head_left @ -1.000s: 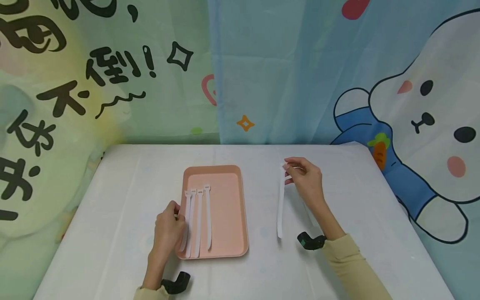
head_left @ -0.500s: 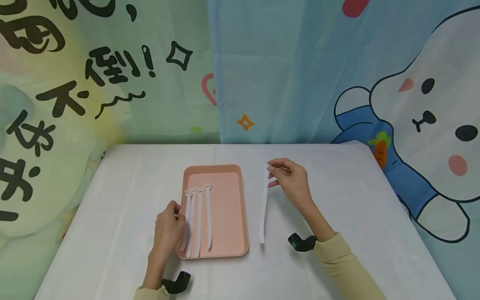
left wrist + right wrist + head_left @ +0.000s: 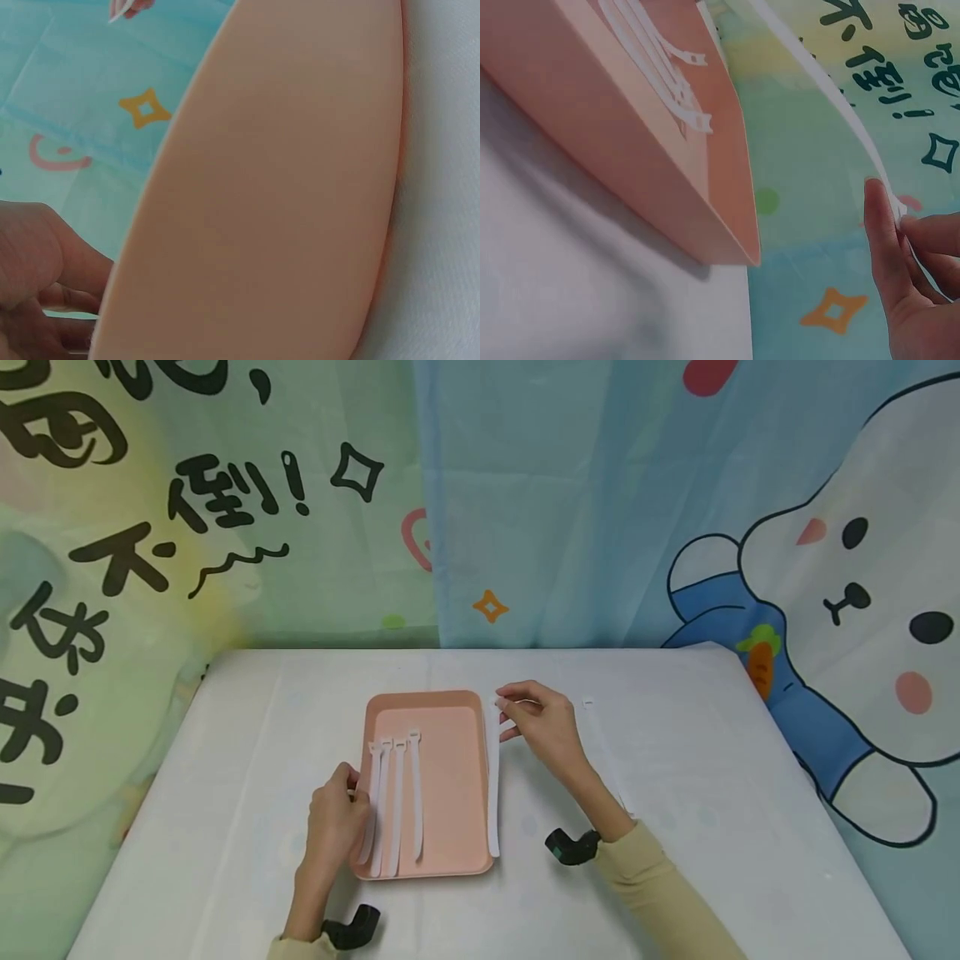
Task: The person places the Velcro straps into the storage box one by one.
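My right hand (image 3: 546, 727) pinches a white hook-and-loop cable tie (image 3: 492, 785) by its upper end. The tie hangs down over the right rim of a pink rectangular tray (image 3: 453, 793). In the right wrist view, thumb and fingers close on the head of the same tie (image 3: 840, 97), which trails away above the tray. My left hand (image 3: 336, 814) holds the tray by its left rim; its fingers meet the tray edge in the left wrist view. Several more white cable ties (image 3: 397, 810) lie lengthwise in the tray's left half, slotted heads toward the back.
Another white strip (image 3: 600, 747) lies on the white cloth-covered table (image 3: 720, 760) beyond my right forearm, barely showing against the cloth. Behind the table's far edge hangs a printed curtain (image 3: 540, 510) with a cartoon rabbit. Black cameras sit at both wrists.
My right hand has carried the cable tie leftward from the table's right side to the tray's right rim. The strip on the table now shows more. My left hand stays at the tray.
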{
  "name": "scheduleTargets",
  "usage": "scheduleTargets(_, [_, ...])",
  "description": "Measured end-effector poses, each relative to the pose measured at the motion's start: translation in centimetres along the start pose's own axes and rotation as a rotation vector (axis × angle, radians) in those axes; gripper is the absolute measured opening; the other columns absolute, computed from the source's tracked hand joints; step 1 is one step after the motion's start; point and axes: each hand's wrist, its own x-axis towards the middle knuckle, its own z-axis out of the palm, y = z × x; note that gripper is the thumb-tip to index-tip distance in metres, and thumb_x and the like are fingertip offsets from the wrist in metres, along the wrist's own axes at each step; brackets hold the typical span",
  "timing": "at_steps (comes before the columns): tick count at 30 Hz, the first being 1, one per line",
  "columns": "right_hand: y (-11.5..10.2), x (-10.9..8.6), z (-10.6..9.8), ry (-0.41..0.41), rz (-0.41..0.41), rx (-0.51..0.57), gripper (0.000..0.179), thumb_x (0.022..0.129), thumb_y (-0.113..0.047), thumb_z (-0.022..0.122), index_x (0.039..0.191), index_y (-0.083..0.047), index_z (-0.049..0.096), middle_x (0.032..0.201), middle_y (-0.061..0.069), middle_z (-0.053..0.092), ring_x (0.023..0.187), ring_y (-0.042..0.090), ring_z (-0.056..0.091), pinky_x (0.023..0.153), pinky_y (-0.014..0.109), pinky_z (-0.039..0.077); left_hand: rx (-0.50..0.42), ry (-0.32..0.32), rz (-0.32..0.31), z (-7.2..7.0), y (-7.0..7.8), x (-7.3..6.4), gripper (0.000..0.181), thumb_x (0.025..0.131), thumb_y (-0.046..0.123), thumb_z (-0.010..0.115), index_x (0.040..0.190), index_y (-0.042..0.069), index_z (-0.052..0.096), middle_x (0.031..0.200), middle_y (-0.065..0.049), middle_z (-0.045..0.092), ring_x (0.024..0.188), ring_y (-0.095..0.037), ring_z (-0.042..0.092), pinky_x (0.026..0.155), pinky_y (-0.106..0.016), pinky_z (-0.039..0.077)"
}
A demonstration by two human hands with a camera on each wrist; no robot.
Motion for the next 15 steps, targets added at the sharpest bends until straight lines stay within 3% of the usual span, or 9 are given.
scheduleTargets(9, [0.5, 0.5, 2.8, -0.062, -0.055, 0.012, 0.020, 0.096, -0.008, 0.071, 0.114, 0.001, 0.071, 0.101, 0.018, 0.071, 0.070, 0.028, 0.071, 0.063, 0.034, 0.061, 0.003, -0.005, -0.003, -0.2, 0.1, 0.0, 0.012, 0.088, -0.005, 0.054, 0.099, -0.003, 0.060, 0.089, -0.023, 0.072, 0.074, -0.028, 0.068, 0.061, -0.038, 0.053])
scheduleTargets(15, [0.8, 0.6, 4.3, -0.081, -0.042, 0.000, 0.023, 0.096, -0.006, 0.070, 0.116, 0.004, 0.070, 0.102, 0.019, 0.070, 0.072, 0.028, 0.072, 0.067, 0.044, 0.062, -0.002, -0.005, -0.008, -0.1, 0.1, -0.1, 0.013, 0.088, -0.005, 0.054, 0.099, -0.003, 0.060, 0.089, -0.022, 0.072, 0.075, -0.029, 0.069, 0.061, -0.039, 0.053])
